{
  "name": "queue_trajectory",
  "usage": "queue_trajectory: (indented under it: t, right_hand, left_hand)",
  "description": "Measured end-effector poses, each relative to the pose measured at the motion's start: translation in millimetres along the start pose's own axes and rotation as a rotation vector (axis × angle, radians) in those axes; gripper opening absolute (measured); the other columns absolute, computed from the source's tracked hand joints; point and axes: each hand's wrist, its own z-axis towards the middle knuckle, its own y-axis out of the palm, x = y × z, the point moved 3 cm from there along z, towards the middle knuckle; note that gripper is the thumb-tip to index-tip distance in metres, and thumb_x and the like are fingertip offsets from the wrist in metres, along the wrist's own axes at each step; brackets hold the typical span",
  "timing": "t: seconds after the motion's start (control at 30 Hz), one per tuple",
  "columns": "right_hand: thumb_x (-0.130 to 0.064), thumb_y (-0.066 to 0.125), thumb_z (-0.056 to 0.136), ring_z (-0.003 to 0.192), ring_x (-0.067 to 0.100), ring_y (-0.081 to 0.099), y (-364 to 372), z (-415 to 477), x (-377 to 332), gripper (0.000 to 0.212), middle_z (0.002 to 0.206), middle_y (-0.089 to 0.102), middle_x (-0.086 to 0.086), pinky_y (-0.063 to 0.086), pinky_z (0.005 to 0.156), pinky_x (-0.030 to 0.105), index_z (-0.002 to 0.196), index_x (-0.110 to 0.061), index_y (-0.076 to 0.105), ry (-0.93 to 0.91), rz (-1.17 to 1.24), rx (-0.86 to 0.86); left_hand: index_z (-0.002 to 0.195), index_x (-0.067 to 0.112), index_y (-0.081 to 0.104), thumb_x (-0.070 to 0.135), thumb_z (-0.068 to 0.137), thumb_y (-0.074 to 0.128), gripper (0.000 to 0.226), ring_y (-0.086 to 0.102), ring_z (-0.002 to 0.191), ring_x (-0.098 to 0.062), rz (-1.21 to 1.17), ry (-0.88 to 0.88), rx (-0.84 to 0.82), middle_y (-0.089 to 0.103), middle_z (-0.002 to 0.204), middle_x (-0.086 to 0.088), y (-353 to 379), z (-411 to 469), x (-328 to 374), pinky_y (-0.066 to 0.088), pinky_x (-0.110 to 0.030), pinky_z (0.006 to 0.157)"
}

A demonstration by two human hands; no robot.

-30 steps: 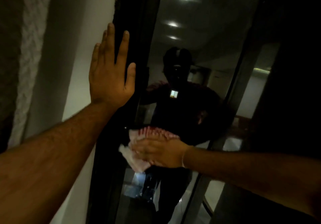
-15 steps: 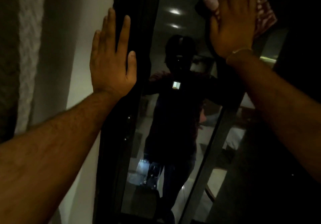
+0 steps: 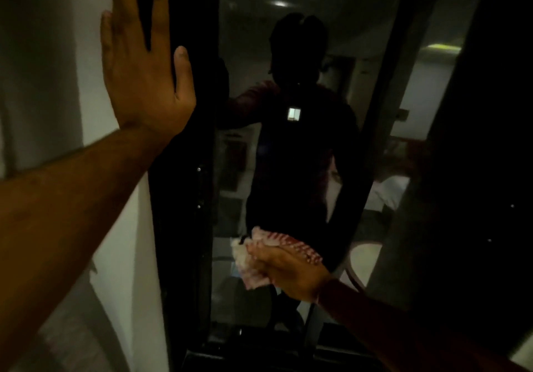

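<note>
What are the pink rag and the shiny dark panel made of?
The rag seems soft matt cloth, maybe cotton: it crumples under the right hand. The panel seems glossy glass or mirror: it reflects a person and ceiling lights.

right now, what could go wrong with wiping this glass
1. The left hand lies flat on the dark frame, thumb close to the glass; it could slip and smear it.
2. The right hand presses the cloth low on the glass in dim light; streaks may go unseen.
</note>
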Motion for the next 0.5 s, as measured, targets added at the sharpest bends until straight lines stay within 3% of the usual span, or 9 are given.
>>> queue_trajectory:
  t: [0.03,0.1,0.13,0.2,0.23,0.3,0.37,0.43,0.5]
  right_hand:
    - [-0.04,0.033,0.119,0.167,-0.005,-0.003,8,-1,-9,0.047,0.17,0.041,-0.022,0.021,0.136,0.023,0.165,-0.039,0.041,-0.027,-0.023,0.036]
    - [-0.034,0.046,0.115,0.163,0.011,0.028,17,-1,-34,0.044,0.163,0.056,-0.007,0.02,0.137,0.027,0.157,-0.026,0.057,-0.137,-0.024,0.131]
    - [-0.033,0.05,0.112,0.161,0.016,0.034,16,-2,-48,0.046,0.165,0.055,-0.002,0.023,0.137,0.033,0.156,-0.025,0.058,-0.129,0.003,0.141]
    - [-0.037,0.042,0.113,0.166,0.016,0.027,17,-9,-75,0.052,0.174,0.042,-0.006,0.024,0.138,0.04,0.165,-0.039,0.043,0.05,0.224,0.141]
    - [-0.039,0.037,0.114,0.167,0.017,0.029,26,-17,-86,0.053,0.174,0.042,-0.006,0.024,0.138,0.04,0.167,-0.047,0.032,0.197,0.411,0.107]
    - [-0.043,0.029,0.117,0.152,0.031,0.049,30,-37,-119,0.051,0.159,0.057,0.01,0.036,0.132,0.048,0.167,-0.052,0.028,0.512,0.808,0.062]
    - [-0.042,0.034,0.119,0.142,0.044,0.056,31,-55,-158,0.051,0.152,0.06,0.026,0.051,0.119,0.042,0.167,-0.029,0.041,0.833,1.346,0.098]
    - [-0.041,0.074,0.103,0.132,0.04,0.066,36,-80,-197,0.054,0.143,0.068,0.02,0.063,0.093,0.025,0.148,-0.013,0.061,1.069,1.913,0.133]
    - [-0.044,0.102,0.072,0.109,0.03,0.074,49,-86,-247,0.061,0.117,0.074,0.012,0.066,0.089,0.033,0.117,-0.015,0.075,1.081,2.423,0.026]
  left_hand:
    - [0.178,0.012,0.015,0.043,0.117,0.03,0.07,0.011,0.173,-0.041,-0.006,0.007,0.0,0.011,0.183,-0.029,0,0,0,0.009,-0.054,0.14]
    - [0.178,0.011,0.015,0.04,0.117,0.035,0.07,0.01,0.172,-0.042,-0.052,0.027,-0.009,0.01,0.183,-0.031,-2,-4,0,0.01,-0.056,0.14]
    - [0.178,0.011,0.014,0.038,0.117,0.037,0.071,0.009,0.172,-0.042,-0.073,0.034,-0.029,0.009,0.183,-0.031,-4,-10,-1,0.011,-0.057,0.139]
    - [0.179,0.014,0.01,0.035,0.116,0.041,0.073,0.007,0.173,-0.04,-0.109,0.056,-0.112,0.005,0.184,-0.028,-8,-42,-6,0.01,-0.057,0.14]
    - [0.179,0.015,0.009,0.034,0.115,0.042,0.074,0.005,0.173,-0.039,-0.13,0.063,-0.167,0.004,0.185,-0.025,-10,-69,-10,0.01,-0.057,0.14]
    - [0.179,0.016,0.011,0.034,0.114,0.041,0.074,0.006,0.174,-0.036,-0.167,0.058,-0.272,0.004,0.187,-0.02,-23,-145,-23,0.011,-0.058,0.138]
    - [0.178,0.015,0.016,0.039,0.114,0.034,0.071,0.011,0.173,-0.035,-0.173,0.006,-0.426,0.008,0.187,-0.016,-45,-247,-41,0.017,-0.06,0.136]
    - [0.177,0.013,0.02,0.048,0.116,0.02,0.07,0.023,0.17,-0.039,-0.131,-0.075,-0.649,0.012,0.186,-0.015,-80,-359,-58,0.023,-0.061,0.134]
    - [0.176,0.013,0.023,0.051,0.116,0.014,0.072,0.032,0.167,-0.04,-0.08,-0.189,-0.881,0.012,0.187,-0.011,-132,-470,-74,0.023,-0.055,0.133]
